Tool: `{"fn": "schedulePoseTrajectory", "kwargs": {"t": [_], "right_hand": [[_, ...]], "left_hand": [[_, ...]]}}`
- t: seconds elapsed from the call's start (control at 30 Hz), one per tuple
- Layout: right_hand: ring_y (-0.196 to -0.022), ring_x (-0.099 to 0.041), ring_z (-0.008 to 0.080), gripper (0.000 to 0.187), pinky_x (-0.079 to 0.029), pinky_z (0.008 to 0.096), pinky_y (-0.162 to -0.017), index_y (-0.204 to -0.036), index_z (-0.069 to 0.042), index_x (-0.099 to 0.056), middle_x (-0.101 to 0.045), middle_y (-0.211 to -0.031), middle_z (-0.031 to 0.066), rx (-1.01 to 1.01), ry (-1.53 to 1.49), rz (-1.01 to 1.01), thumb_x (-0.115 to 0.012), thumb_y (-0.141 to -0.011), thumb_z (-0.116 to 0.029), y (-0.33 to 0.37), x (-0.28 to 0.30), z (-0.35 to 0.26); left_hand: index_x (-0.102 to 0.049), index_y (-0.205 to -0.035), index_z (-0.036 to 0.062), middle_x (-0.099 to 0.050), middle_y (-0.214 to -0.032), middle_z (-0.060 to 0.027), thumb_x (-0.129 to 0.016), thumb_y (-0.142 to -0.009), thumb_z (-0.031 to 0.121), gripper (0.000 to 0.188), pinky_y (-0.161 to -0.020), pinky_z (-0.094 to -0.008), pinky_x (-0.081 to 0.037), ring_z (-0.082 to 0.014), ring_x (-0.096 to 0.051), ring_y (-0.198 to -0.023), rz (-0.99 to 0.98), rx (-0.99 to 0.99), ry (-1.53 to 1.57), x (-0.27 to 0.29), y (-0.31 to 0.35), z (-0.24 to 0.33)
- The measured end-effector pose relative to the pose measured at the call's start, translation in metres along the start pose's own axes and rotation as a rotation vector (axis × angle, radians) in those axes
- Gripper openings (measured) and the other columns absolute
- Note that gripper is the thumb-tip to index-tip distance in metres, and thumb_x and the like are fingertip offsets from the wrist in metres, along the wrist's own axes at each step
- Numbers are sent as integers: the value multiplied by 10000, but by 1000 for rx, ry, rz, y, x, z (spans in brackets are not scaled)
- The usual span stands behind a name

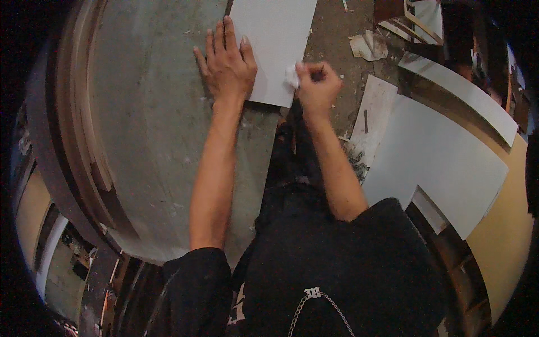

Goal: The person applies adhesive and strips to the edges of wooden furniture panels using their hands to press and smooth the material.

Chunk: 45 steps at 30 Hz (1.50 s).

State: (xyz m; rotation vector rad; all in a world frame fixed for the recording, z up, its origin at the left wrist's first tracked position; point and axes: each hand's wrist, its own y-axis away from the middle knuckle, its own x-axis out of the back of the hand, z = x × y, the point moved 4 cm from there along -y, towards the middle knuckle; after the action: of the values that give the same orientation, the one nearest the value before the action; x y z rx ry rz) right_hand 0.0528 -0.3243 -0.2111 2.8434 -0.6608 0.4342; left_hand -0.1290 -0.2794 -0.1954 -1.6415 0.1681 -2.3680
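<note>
A white rectangular board (275,42) lies on the greenish-grey work surface (151,112), reaching up past the top of the view. My left hand (229,67) rests flat across its left edge, fingers spread and pointing away from me. At the board's right edge, near its close corner, my right hand (321,84) is pinched around a small crumpled white wad (292,77), perhaps cloth or paper. The wad touches the board's edge. Slight blur on the right hand hides the finer detail of its fingers.
Long brown boards (70,112) are stacked along the left side. To the right, a large pale panel (438,151) leans near a dirty white strip (371,109). A crumpled sheet (369,46) lies on the floor, with a wooden frame (421,22) farther off.
</note>
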Motion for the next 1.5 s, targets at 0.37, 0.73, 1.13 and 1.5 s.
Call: {"fn": "schedulePoseTrajectory", "kwargs": {"t": [0.37, 0.73, 1.13, 1.5], "right_hand": [[-625, -573, 128, 179, -462, 299, -599, -720, -2, -627, -636, -666, 63, 18, -66, 36, -749, -795, -109, -42, -10, -17], [-675, -574, 122, 206, -473, 295, -639, -799, -6, -638, -647, -733, 57, -62, -155, 267, -754, -840, -172, -51, 34, 47], [-722, -573, 92, 200, -480, 247, -663, -849, -14, -628, -638, -815, 29, -279, -157, 82, -750, -865, -172, 25, 103, 159], [-694, -544, 64, 189, -432, 239, -617, -826, -24, -630, -632, -778, 12, -234, -271, 119, -750, -864, -166, 24, 112, 148]], "left_hand": [[-389, -1460, 96, -456, -1446, -117, -452, -966, 325, 549, -1121, -625, -221, -351, -382, -1362, -18, -9, 17, 2, -3, 2], [-567, -1322, 127, -586, -1318, -38, -635, -887, 338, 488, -1102, -518, -279, -285, -485, -1273, 72, -303, 147, 23, 1, 14], [-673, -1241, 191, -741, -918, 106, -778, -723, 91, 537, -943, -356, -364, -147, -609, -993, -87, -519, 354, 21, 24, 58], [-499, -1210, 101, -690, -946, 1, -634, -757, -62, 499, -868, -361, -356, -194, -593, -853, -172, -487, 347, 5, 16, 66]]}}
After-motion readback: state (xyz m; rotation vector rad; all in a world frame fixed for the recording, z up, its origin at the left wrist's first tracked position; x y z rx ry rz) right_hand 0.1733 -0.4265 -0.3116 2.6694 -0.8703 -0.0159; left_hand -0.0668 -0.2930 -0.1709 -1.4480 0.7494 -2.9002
